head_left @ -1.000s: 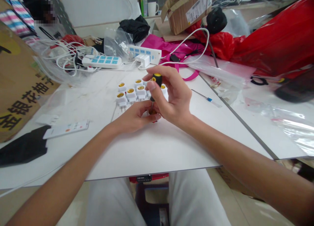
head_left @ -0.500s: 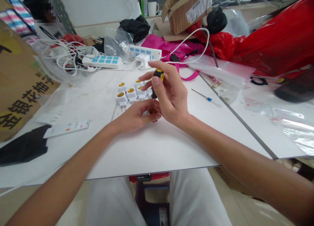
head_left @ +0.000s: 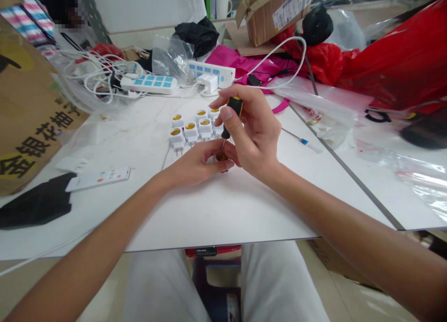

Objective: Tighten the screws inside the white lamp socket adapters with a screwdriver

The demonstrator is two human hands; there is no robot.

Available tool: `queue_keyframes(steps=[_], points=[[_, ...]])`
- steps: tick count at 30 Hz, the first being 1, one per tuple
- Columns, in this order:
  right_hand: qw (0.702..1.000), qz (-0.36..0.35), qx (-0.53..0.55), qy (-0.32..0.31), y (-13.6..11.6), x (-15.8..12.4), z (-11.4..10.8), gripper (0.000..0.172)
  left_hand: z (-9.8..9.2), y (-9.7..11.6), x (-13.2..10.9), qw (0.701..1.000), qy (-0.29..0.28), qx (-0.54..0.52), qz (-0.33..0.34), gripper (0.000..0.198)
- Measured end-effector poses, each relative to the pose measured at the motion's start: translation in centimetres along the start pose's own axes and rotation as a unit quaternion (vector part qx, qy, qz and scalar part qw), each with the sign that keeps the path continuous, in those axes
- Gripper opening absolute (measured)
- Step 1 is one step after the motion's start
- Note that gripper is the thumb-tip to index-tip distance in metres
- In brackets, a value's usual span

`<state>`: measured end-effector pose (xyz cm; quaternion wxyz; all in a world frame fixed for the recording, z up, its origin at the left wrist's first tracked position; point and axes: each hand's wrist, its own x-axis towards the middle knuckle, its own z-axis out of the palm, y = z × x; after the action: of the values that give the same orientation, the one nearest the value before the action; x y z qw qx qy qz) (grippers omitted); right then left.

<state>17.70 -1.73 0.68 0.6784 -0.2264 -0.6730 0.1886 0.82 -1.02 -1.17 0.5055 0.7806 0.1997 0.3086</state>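
Observation:
My right hand (head_left: 256, 131) grips a screwdriver (head_left: 235, 106) with a black and yellow handle, thumb against its side. The metal shaft points down into a small lamp socket (head_left: 220, 157), which my left hand (head_left: 192, 166) pinches close to the tabletop. Fingers cover most of this socket; a brownish-gold inside and a bit of red beneath it show. Just beyond my hands, several white plug-in lamp sockets (head_left: 190, 131) with gold-coloured threads stand grouped on the white table (head_left: 216, 215). Part of that group is behind my right hand.
A thin tool with a blue collar (head_left: 303, 141) lies to the right. Power strips (head_left: 150, 83), tangled cables and plastic bags line the back. At left are a white box-like slab (head_left: 99, 180), a black piece (head_left: 38, 203) and a large carton (head_left: 31, 117). Another person sits at far left.
The screwdriver handle has turned slightly in my right fingers, its yellow part showing differently. The whole view has shifted a little; both hands keep their places around the socket.

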Motion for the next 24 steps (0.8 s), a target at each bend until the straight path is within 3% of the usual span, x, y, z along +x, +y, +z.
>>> queue_keyframes(steps=[5, 11, 17, 24], points=[[1.0, 0.017, 0.005, -0.014, -0.23, -0.14, 0.01, 0.022, -0.05, -0.18, -0.08, 1.0, 0.001, -0.007, 0.003, 0.004], [0.999, -0.038, -0.027, 0.011, 0.1, -0.1, 0.09, 0.021, -0.12, -0.5, -0.3, 1.0, 0.013, 0.009, -0.023, 0.005], [0.999, 0.03, -0.027, -0.024, 0.36, -0.16, -0.05, 0.028, 0.0, -0.02, -0.05, 1.0, 0.004, 0.001, -0.002, 0.005], [0.999, -0.033, 0.0, -0.018, 0.1, -0.28, 0.22, 0.027, -0.09, -0.24, -0.32, 0.999, 0.018, 0.019, -0.035, 0.006]])
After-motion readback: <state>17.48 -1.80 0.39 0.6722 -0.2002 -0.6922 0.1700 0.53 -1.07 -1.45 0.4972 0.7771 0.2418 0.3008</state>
